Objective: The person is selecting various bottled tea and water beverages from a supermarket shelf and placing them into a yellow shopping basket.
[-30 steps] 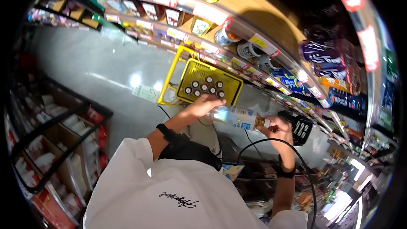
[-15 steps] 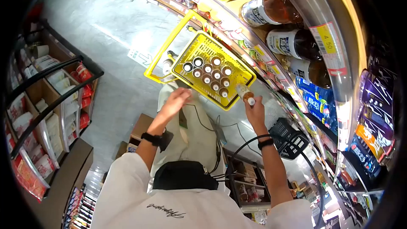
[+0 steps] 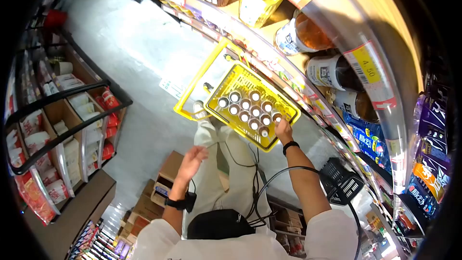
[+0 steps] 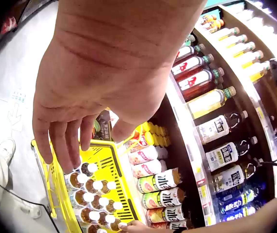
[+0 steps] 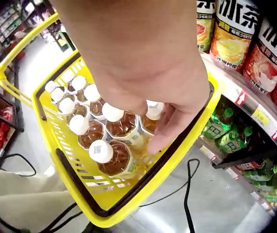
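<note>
In the head view a yellow shopping basket (image 3: 215,117) stands on the floor in front of me, with several bottles of brown drink (image 5: 119,160) upright in it, all with white caps. My right hand (image 3: 284,129) reaches into its near right corner. There the thumb and fingers grip a bottle (image 5: 154,109) just below its white cap, among the others; most of it is hidden by the hand and its neighbours. My left hand (image 3: 193,162) hangs over my legs, away from the basket, fingers loosely bent and holding nothing.
Drink shelves (image 3: 380,74) with price tags run along the right side. A black basket (image 3: 341,180) stands behind my right arm, where a black cable (image 3: 288,169) loops. On the left is a divided display rack (image 3: 62,127); cardboard boxes (image 3: 149,207) lie near my left elbow.
The bottle was held sideways between both hands, then carried by the right hand to the basket and lowered into its near right corner. The left hand let go and drew back.
</note>
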The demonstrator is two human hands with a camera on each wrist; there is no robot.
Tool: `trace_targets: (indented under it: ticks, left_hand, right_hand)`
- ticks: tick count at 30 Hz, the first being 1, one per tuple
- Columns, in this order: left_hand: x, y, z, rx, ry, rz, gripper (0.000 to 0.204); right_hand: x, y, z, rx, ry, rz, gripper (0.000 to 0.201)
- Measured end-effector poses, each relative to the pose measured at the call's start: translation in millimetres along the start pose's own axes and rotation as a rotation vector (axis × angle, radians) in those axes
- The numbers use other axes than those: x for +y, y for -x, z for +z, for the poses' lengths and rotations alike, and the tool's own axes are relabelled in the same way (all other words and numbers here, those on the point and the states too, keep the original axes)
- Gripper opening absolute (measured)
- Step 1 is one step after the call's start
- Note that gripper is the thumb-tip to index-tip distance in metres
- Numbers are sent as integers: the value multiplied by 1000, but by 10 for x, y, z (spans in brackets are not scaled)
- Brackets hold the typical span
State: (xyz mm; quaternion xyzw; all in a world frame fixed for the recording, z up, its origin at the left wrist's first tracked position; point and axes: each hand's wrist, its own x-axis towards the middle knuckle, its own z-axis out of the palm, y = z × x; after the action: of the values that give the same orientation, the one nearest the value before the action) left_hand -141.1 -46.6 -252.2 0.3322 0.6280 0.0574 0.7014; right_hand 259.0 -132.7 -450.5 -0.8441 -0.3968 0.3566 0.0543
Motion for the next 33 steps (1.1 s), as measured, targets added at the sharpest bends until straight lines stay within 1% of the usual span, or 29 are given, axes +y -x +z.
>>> trace_targets:
  ticks: [1, 4, 5, 7, 8, 9, 10, 11, 13, 14, 16, 17, 18, 19, 20, 21, 22, 23, 25, 26, 27, 29, 30, 31, 32, 33]
  left_hand:
    - [9, 49, 13, -4, -5, 18, 33]
    - [158, 210, 51, -30, -25, -26, 32]
    - [139, 223, 56, -52, -16, 15, 34]
    - [352, 269, 112, -76, -120, 5, 36]
    - [335, 226, 125, -92, -125, 40, 36]
    - [293, 151, 120, -114, -164, 111, 36]
    - [297, 121, 96, -132, -204, 174, 36]
    - [438, 149, 104, -142, -208, 193, 36]
    - [715, 169, 163, -196, -280, 233, 35]
    - [866, 173, 201, -227, -257, 268, 36]
    - [1024, 129, 206, -270, -249, 319, 35]
    - [1097, 60, 233, -296, -233, 367, 34]
    - [1148, 21, 239, -327, -221, 449, 32]
    - [1220, 31, 225, -350, -224, 458, 32]
    - [1327, 37, 178, -412, -228, 438, 32]
    - [1470, 25, 122, -473, -235, 423, 33]
    - [1667, 53, 81, -521, -347, 405, 35]
    - [1793, 47, 11, -540, -362, 425, 35]
    - [1980, 56, -147, -552, -367, 347, 40]
    - [2085, 26, -277, -591, -383, 341, 41]
    - [2211, -1, -420, -605, -402, 367, 41]
    - [2464, 34, -705, -673, -382, 291, 40]
    - [2585, 86, -824, -645, -380, 295, 38]
    - [2644, 47, -942, -655, -396, 307, 38]
    - [2681, -15, -1099, -621, -437, 361, 36]
    - [2720, -80, -1265, -583, -476, 414, 35]
  right_hand:
    - [-9, 0, 29, 28, -11, 33, 33]
    - [-160, -3, -102, -50, 34, 151, 34]
    - [-247, 28, -188, -71, 63, 191, 35]
    - [-351, 110, -389, -99, 124, 148, 39]
    - [-499, 189, -587, -135, 132, 107, 41]
    - [-638, 297, -791, -175, 139, 63, 42]
    - [-702, 398, -930, -169, 124, -20, 44]
    - [-763, 518, -1054, -119, 84, -104, 41]
    - [-909, 854, -1428, -115, 16, -133, 32]
    - [-998, 1022, -1626, -95, 17, -124, 32]
    - [-1100, 1369, -1975, -4, -260, -205, 28]
    - [-1204, 1506, -2190, 92, -261, -260, 27]
    - [-1296, 1628, -2435, 60, -347, -252, 25]
    - [-1455, 1750, -2706, 27, -438, -243, 23]
    - [-1623, 1900, -2927, 50, -439, -233, 23]
    - [-1810, 2030, -3148, 54, -571, -227, 22]
    - [-2008, 2096, -3358, 63, -702, -230, 21]
    - [-2208, 2134, -3520, 95, -706, -230, 21]
    - [-2625, 2193, -3831, 145, -863, -305, 27]
    - [-2957, 2276, -4051, 231, -850, -364, 31]
    - [-3270, 2275, -4252, 318, -836, -427, 35]
    - [-3563, 1975, -4496, 476, -865, -531, 41]
    - [-3747, 1817, -4674, 545, -896, -408, 41]
    - [-3933, 1684, -4890, 607, -926, -280, 41]
    - [-3872, 1339, -5041, 635, -1007, -312, 40]
    - [-3765, 1045, -5065, 660, -1090, -346, 40]
